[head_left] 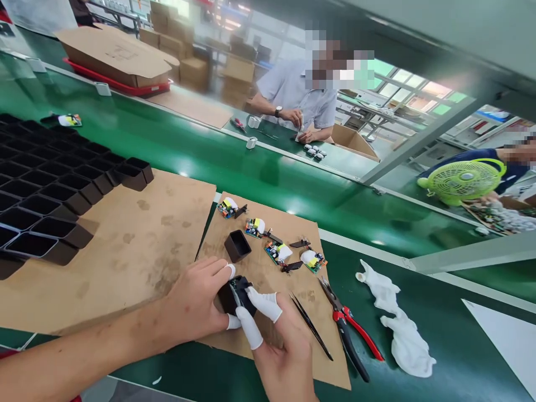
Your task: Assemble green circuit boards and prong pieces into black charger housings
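A small black plastic box (pixel 226 300) is gripped by my left hand (pixel 196 301), its thumb and index finger around the sides. White finger cots cover fingertips of both hands. At the box's mouth, my right hand (pixel 280 335) pinches a black plastic piece (pixel 243 283); part of a circuit board shows inside the opening. Just beyond stands another black box (pixel 238 245), open end up. Circuit boards with white and yellow parts, one of them a board (pixel 278 252) with a black piece attached, lie farther back on the cardboard sheet (pixel 268 209).
Rows of open black boxes (pixel 54 187) fill the left side. Black tweezers (pixel 312 326), red-handled pliers (pixel 349 326) and a crumpled white cloth (pixel 402 326) lie to the right. Across the green conveyor belt (pixel 184 151), a person (pixel 288 95) works with small parts. A green fan (pixel 464 181) stands at right.
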`<state>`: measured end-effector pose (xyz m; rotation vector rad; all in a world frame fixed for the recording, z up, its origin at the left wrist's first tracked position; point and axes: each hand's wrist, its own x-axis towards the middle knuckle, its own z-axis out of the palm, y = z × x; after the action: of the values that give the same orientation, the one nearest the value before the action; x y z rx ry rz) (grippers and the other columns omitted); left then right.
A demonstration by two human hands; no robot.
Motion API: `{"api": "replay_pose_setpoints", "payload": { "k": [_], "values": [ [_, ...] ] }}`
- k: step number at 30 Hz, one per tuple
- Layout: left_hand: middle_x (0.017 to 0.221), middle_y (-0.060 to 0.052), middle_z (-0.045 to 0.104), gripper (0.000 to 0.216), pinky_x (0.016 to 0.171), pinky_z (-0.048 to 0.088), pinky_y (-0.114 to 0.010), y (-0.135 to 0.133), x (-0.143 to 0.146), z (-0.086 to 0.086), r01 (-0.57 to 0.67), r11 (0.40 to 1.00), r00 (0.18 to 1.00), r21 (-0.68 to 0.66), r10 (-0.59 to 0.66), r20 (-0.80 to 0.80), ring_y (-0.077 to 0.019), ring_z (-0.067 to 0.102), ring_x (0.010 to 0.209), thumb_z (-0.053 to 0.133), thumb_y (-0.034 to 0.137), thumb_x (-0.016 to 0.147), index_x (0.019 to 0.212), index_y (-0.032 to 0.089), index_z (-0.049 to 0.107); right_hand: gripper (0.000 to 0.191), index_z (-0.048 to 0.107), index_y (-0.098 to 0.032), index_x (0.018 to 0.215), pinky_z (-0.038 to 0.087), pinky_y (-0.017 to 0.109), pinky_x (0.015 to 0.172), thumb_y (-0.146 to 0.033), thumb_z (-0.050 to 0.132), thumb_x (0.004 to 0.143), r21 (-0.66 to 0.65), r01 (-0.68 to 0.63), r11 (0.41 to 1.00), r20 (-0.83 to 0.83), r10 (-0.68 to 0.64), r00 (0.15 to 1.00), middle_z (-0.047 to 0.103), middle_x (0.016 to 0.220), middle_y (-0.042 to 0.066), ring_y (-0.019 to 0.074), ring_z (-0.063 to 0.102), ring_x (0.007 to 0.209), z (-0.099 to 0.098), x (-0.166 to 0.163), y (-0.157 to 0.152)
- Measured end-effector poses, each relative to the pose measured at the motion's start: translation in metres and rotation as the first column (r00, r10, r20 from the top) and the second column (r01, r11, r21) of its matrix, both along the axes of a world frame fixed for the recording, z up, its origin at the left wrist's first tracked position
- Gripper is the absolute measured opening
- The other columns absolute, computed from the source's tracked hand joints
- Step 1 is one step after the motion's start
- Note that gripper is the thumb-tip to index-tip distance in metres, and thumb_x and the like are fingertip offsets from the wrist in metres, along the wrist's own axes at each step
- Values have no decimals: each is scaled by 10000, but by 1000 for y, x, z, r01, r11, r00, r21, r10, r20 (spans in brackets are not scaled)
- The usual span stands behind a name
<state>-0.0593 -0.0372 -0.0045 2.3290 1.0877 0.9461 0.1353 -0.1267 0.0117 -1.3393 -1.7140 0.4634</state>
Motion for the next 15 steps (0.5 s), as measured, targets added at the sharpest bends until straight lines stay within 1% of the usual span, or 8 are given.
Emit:
{"api": "replay_pose_setpoints", "payload": {
  "k": [2, 4, 6, 8, 11, 15],
  "values": [
    [791, 13, 618, 425, 661, 385, -334, -1, 0, 0, 0, 1000, 1000, 9, 0, 5, -206, 562, 707, 806, 230, 735, 820, 275, 391, 391, 788, -343, 1444, 736, 346, 794, -214, 724, 1080, 17, 105, 994, -2, -105, 995, 794, 1185, 103, 270, 843, 1016, -16, -8, -11],
    [796, 14, 614, 419, 656, 381, -335, -1, 0, -1, 4, 1000, 1000, 20, -4, 9, -208, 564, 704, 771, 194, 703, 827, 277, 379, 335, 807, -316, 1398, 745, 390, 776, -269, 716, 1079, 38, 209, 977, 22, -210, 978, 795, 1230, 141, 320, 840, 1071, -30, -14, -19],
    [808, 13, 615, 412, 657, 385, -334, -2, 0, -2, 12, 1000, 1000, 28, -12, 8, -210, 569, 710, 731, 157, 666, 833, 278, 374, 300, 818, -296, 1360, 740, 403, 763, -286, 713, 1079, 58, 274, 960, 55, -277, 959, 788, 1227, 155, 335, 834, 1070, -38, -21, -24],
    [818, 12, 612, 409, 659, 392, -333, -2, -1, -4, 19, 999, 1000, 32, -19, 2, -213, 573, 718, 707, 141, 654, 836, 278, 368, 292, 815, -293, 1351, 727, 381, 770, -252, 708, 1083, 87, 291, 953, 82, -298, 951, 773, 1189, 138, 303, 829, 1012, -37, -26, -25],
    [828, 10, 609, 413, 666, 403, -334, -2, -2, -6, 32, 999, 999, 32, -31, -9, -219, 578, 734, 716, 149, 677, 837, 280, 358, 336, 795, -298, 1394, 701, 332, 769, -183, 683, 1099, 147, 272, 951, 96, -288, 953, 739, 1127, 104, 247, 807, 937, -29, -32, -20],
    [846, 3, 617, 425, 670, 401, -341, -2, -2, -8, 44, 998, 999, 40, -44, -7, -225, 580, 749, 727, 158, 679, 841, 280, 353, 350, 793, -308, 1403, 686, 324, 789, -157, 673, 1110, 184, 253, 950, 105, -275, 956, 705, 1127, 95, 235, 783, 957, -21, -34, -16]
  ]
}}
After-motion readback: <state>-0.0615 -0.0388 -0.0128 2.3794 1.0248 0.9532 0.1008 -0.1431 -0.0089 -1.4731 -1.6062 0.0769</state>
